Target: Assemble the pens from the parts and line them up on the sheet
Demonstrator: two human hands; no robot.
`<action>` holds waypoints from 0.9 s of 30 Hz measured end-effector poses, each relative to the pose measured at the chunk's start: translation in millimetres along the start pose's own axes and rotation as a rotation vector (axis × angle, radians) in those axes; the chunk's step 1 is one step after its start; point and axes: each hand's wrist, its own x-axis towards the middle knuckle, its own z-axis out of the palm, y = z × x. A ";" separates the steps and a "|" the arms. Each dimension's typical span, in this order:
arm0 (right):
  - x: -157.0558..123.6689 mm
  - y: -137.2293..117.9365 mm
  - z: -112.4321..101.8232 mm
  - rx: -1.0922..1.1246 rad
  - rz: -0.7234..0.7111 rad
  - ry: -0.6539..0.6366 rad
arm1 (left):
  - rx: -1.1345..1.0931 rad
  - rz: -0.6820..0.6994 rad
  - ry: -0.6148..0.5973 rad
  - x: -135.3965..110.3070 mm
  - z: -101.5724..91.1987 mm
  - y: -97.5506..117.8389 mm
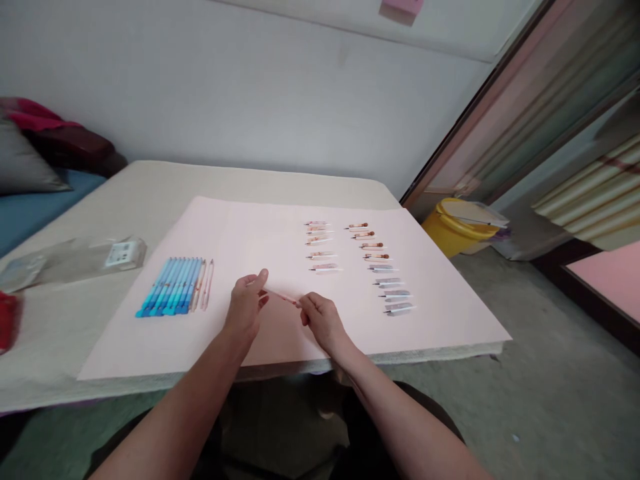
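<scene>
Both my hands hold one thin pink pen point(281, 297) over a large pink sheet point(250, 233) on the low table. My left hand point(247, 307) pinches its left end between thumb and fingers. My right hand point(323, 320) is closed round its right end. To the left lies a row of several blue pens point(170, 287) with two pale pink pens point(204, 285) beside them. Beyond my hands, two columns of several small pen parts lie on the sheet, a left column point(320, 247) and a right column point(383, 270).
A clear plastic package point(75, 257) lies on the table at the left, with a red object point(6, 320) at the edge. A yellow bucket point(453, 227) stands on the floor at the right. Cushions point(45, 147) lie at the far left by the wall.
</scene>
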 end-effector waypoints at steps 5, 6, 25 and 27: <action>-1.2 -0.6 -1.5 -0.061 -0.040 0.017 | 0.054 0.105 -0.001 2.0 -2.2 0.9; -1.1 -1.0 -2.2 -0.065 -0.038 0.021 | 0.008 0.103 -0.039 1.2 -1.6 2.4; 3.0 -7.3 -5.4 0.368 0.268 -0.028 | -0.154 0.108 -0.182 -0.8 -0.2 6.9; 2.8 -7.7 -5.0 0.353 0.252 -0.014 | -0.154 0.105 -0.162 -1.0 0.0 6.4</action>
